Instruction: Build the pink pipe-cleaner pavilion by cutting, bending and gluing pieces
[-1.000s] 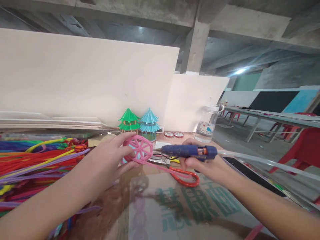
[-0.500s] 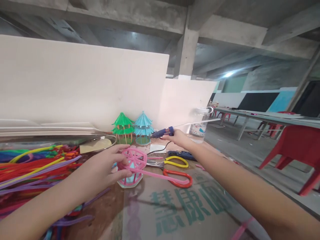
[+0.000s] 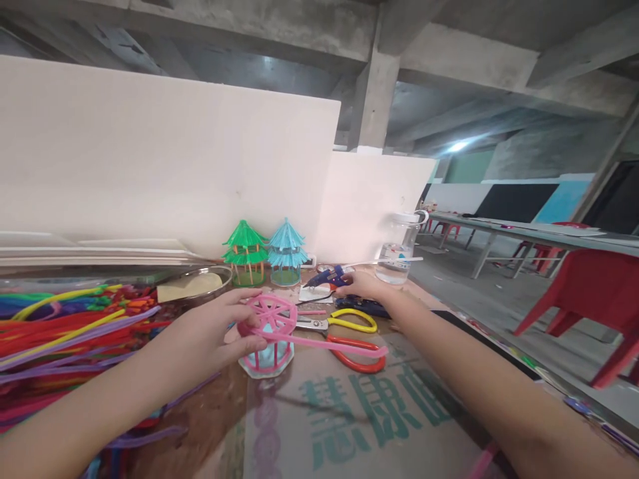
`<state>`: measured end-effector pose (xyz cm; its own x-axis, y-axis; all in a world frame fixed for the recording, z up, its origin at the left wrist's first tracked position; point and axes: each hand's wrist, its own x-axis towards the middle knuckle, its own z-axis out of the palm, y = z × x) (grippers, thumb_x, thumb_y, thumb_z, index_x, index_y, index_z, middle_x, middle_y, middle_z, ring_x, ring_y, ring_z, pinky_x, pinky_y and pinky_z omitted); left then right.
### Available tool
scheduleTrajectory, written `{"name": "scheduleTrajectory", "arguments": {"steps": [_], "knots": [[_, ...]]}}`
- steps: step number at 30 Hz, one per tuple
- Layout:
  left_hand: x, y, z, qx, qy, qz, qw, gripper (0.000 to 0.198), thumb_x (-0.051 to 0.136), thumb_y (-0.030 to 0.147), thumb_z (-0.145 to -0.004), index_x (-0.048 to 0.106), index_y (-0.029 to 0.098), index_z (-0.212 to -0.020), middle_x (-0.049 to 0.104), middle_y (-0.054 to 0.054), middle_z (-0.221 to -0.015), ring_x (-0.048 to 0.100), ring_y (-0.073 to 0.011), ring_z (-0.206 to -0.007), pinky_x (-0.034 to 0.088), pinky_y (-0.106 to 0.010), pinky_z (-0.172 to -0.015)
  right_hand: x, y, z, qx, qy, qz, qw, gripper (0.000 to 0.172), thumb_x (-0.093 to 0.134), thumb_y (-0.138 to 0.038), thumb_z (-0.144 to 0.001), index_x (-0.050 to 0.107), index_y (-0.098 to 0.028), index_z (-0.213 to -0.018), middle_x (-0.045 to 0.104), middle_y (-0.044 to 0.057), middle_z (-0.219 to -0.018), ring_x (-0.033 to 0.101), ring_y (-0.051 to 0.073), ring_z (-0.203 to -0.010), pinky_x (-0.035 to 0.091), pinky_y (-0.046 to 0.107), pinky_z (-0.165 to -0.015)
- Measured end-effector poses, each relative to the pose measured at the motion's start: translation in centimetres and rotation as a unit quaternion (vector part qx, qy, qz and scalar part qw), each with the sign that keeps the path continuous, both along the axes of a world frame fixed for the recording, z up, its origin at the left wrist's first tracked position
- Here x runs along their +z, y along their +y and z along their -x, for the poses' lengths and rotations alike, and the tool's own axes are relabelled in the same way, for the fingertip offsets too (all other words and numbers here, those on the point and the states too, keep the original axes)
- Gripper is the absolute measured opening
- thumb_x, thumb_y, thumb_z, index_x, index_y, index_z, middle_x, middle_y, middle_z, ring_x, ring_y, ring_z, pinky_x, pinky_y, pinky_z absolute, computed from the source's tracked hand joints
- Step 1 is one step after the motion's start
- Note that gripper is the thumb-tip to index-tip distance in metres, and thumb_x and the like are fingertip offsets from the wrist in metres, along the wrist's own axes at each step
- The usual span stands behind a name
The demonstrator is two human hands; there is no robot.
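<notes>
My left hand [image 3: 238, 327] pinches the upper rim of a small pink pavilion frame [image 3: 272, 314] made of pipe cleaners. A loose pink strip [image 3: 339, 345] sticks out from that frame to the right. The frame's pale blue octagonal base [image 3: 267, 368] is close to the table. At the back, my right hand [image 3: 363, 285] has its fingers around a blue hot glue gun [image 3: 327, 275], tip pointing left over a white paper piece [image 3: 312, 293]. A clear glue stick trails from the gun's rear. Scissors [image 3: 322, 324] with yellow and red handles lie between my hands.
Green [image 3: 244, 256] and blue [image 3: 286, 256] model pavilions stand behind. Bundled coloured pipe cleaners [image 3: 74, 339] cover the left side near a metal bowl [image 3: 219, 286]. A water bottle [image 3: 397, 256] stands at the back right. A red chair [image 3: 589, 306] is beyond the table edge.
My right hand has lowered the glue gun toward the white paper on the table. My left hand keeps its pinch on the pink frame, with little movement.
</notes>
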<state>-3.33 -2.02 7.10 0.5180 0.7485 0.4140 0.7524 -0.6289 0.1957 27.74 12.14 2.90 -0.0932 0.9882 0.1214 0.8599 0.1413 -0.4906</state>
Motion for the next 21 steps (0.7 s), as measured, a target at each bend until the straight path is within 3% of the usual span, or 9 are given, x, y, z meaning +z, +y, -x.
{"name": "scheduleTrajectory", "arguments": {"steps": [3,5,7,9,12,17,21], "knots": [[0.0,-0.2,-0.1,0.007,0.005,0.001,1.0,0.031,0.056,0.05,-0.085,0.067,0.023,-0.073,0.06,-0.006,-0.133,0.06,-0.0275,-0.117,0.053,-0.035,-0.088,1.5,-1.5,-1.2,-0.026,-0.06,-0.031,0.997,0.023,0.079,-0.027,-0.067,0.073,-0.016,-0.086,0.074,0.009,-0.087,0.066,0.026,-0.086,0.046,0.028,-0.067],[0.0,-0.4,-0.2,0.012,0.012,0.003,1.0,0.03,0.056,0.049,-0.086,0.067,0.024,-0.074,0.06,-0.006,-0.133,0.059,-0.0275,-0.118,0.053,-0.036,-0.087,2.8,-2.9,-1.7,-0.038,-0.091,-0.052,0.994,0.013,0.071,-0.026,-0.074,0.073,-0.016,-0.081,0.073,0.012,-0.087,0.066,0.027,-0.087,0.044,0.03,-0.067],[0.0,-0.6,-0.4,0.014,0.019,0.001,1.0,0.027,0.055,0.047,-0.086,0.068,0.025,-0.076,0.061,-0.005,-0.132,0.056,-0.0276,-0.122,0.052,-0.036,-0.089,4.2,-4.6,-1.7,-0.027,-0.105,-0.065,0.992,0.019,0.061,-0.03,-0.083,0.073,-0.015,-0.082,0.073,0.013,-0.085,0.065,0.025,-0.08,0.042,0.03,-0.064],[0.1,-0.9,-0.7,0.017,0.029,-0.007,0.999,0.027,0.055,0.045,-0.087,0.067,0.024,-0.075,0.061,-0.005,-0.13,0.054,-0.0279,-0.124,0.052,-0.037,-0.09,5.6,-6.7,-1.0,0.007,-0.102,-0.078,0.992,0.024,0.055,-0.035,-0.088,0.071,-0.018,-0.087,0.073,0.008,-0.085,0.064,0.02,-0.075,0.041,0.027,-0.062],[0.2,-1.2,-1.1,0.019,0.043,-0.025,0.999,0.026,0.055,0.044,-0.086,0.069,0.024,-0.075,0.061,-0.006,-0.131,0.058,-0.0267,-0.119,0.052,-0.037,-0.089,6.9,-10.5,1.0,0.144,-0.04,-0.126,0.981,0.027,0.051,-0.039,-0.09,0.068,-0.02,-0.086,0.072,0.003,-0.079,0.063,0.017,-0.07,0.041,0.026,-0.06],[0.5,-1.4,-1.3,0.015,0.058,-0.027,0.998,0.024,0.055,0.041,-0.087,0.071,0.024,-0.079,0.059,-0.005,-0.134,0.061,-0.0245,-0.113,0.052,-0.036,-0.091,7.0,-16.6,4.7,0.254,-0.03,-0.165,0.953,0.023,0.06,-0.044,-0.087,0.066,-0.023,-0.092,0.071,0.002,-0.081,0.063,0.018,-0.071,0.039,0.025,-0.059],[0.5,-1.3,-1.3,0.011,0.068,-0.032,0.997,0.021,0.057,0.04,-0.086,0.073,0.026,-0.083,0.058,-0.005,-0.136,0.061,-0.0254,-0.113,0.053,-0.037,-0.091,5.8,-18.0,5.9,0.286,-0.051,-0.152,0.945,0.03,0.071,-0.042,-0.08,0.06,-0.025,-0.101,0.068,-0.001,-0.077,0.059,0.016,-0.065,0.034,0.023,-0.054]]}}
